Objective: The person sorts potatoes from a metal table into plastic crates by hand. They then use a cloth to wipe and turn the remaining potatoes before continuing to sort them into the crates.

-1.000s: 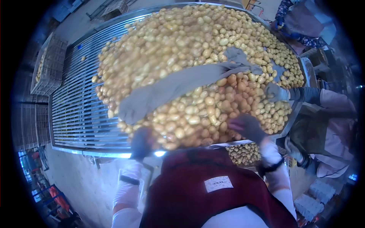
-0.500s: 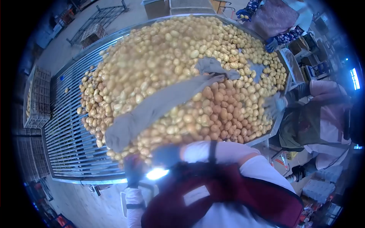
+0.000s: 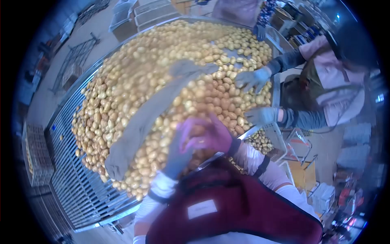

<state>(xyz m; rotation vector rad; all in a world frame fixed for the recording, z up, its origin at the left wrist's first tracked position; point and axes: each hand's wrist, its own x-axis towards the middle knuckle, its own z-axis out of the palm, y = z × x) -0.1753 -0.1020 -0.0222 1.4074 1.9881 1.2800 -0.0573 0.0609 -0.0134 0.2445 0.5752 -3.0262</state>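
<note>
Yellowish potatoes [image 3: 97, 118] lie heaped over a slatted metal table. Low over the near edge of the heap, my two gloved hands are close together. My left hand [image 3: 179, 148], in a grey-blue glove, is smeared by motion, and I cannot tell if anything is in it. My right hand [image 3: 215, 136] looks purple in the light; its blurred fingers are apart, pointing toward the left hand, with potatoes showing between them. A long grey cloth [image 3: 140, 118] is draped across the heap, left of my hands and beyond them.
Bare slats of the table [image 3: 67, 171] show at left. Across the right edge, a co-worker's gloved hands [image 3: 255, 79] reach over the potatoes. Another person's hand [image 3: 260, 32] is at the far corner. Below the right edge stands a crate [image 3: 278, 140] near smaller potatoes. A filled crate [image 3: 38, 156] stands far left.
My view has swung, shifting the table leftward. My hands have moved right along the near edge, and the right hand is now clearer. The co-worker's two hands now show over the potatoes.
</note>
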